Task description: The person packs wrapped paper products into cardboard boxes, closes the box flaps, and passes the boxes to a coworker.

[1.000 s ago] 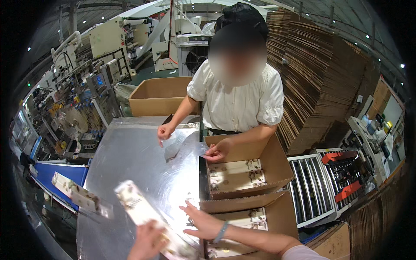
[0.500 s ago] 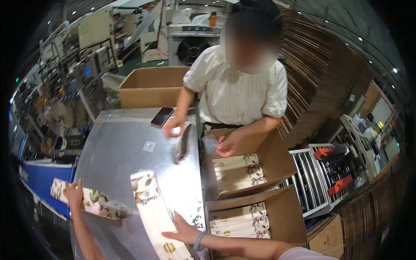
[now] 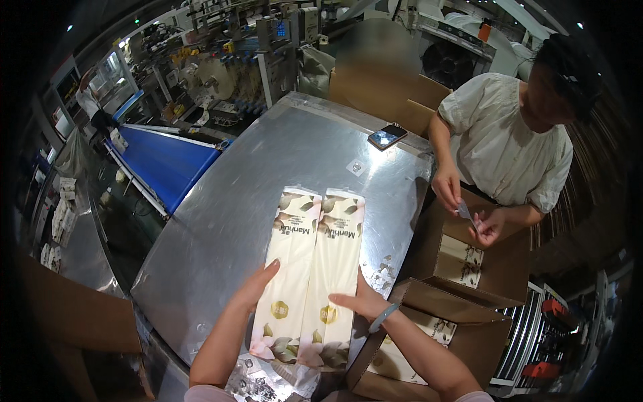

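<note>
Two long cream soft-wrapped packs with a flower and leaf print, a left pack (image 3: 284, 268) and a right pack (image 3: 338, 261), stand out side by side over the metal table (image 3: 201, 248). My left hand (image 3: 256, 287) grips the outer edge of the left pack, its thumb on top. On the other side my right hand (image 3: 362, 299) holds the right pack, with the thumb lying across its face and the fingers hidden. Below the packs' near ends lies a crumpled clear plastic wrapper (image 3: 261, 382) with dark print.
Right of the table are two open cardboard boxes, a near box (image 3: 469, 345) and a far box (image 3: 509, 268), with similar packs inside. A co-worker (image 3: 509, 127) handles a small clear plastic piece (image 3: 463, 210). A phone (image 3: 387, 137) lies at the far edge; a blue conveyor (image 3: 164, 157) runs left.
The pack at the table's left side and the one under my right hand have come together between my hands. My view has turned left. The co-worker's two hands have moved together.
</note>
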{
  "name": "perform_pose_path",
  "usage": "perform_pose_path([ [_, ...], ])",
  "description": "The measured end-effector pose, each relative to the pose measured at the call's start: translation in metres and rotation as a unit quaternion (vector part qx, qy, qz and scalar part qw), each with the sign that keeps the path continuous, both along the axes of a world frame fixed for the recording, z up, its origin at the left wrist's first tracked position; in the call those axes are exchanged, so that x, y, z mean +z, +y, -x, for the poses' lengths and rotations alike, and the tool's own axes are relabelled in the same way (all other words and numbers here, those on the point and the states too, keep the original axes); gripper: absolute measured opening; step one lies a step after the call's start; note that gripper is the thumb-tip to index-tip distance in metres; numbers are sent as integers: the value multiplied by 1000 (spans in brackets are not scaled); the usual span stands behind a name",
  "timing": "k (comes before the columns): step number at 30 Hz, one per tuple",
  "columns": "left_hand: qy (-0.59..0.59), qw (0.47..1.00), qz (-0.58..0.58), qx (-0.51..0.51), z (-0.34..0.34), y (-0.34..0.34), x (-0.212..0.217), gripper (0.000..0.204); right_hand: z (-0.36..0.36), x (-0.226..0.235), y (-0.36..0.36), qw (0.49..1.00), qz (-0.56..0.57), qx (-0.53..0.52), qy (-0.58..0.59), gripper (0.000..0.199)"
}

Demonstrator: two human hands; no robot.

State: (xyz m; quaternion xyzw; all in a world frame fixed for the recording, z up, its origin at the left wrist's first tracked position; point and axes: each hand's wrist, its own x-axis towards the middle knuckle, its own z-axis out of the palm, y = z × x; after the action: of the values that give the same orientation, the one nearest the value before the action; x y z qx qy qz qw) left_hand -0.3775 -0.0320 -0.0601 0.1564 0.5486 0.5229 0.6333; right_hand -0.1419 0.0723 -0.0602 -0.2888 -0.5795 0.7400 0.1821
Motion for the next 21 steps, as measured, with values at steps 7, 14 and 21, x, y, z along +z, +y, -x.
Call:
perform_pose_path([
  [7,-24,999,8,-48,-11,3,2,63,-13,-14,3,1000,23,8,-11,80],
  [14,138,980,-138,-37,-48,-33,67,69,-59,74,-34,989,-115,-28,90,70],
  [21,309,830,-390,-252,-175,-41,182,85,-222,136,-118,926,-350,-134,34,46],
])
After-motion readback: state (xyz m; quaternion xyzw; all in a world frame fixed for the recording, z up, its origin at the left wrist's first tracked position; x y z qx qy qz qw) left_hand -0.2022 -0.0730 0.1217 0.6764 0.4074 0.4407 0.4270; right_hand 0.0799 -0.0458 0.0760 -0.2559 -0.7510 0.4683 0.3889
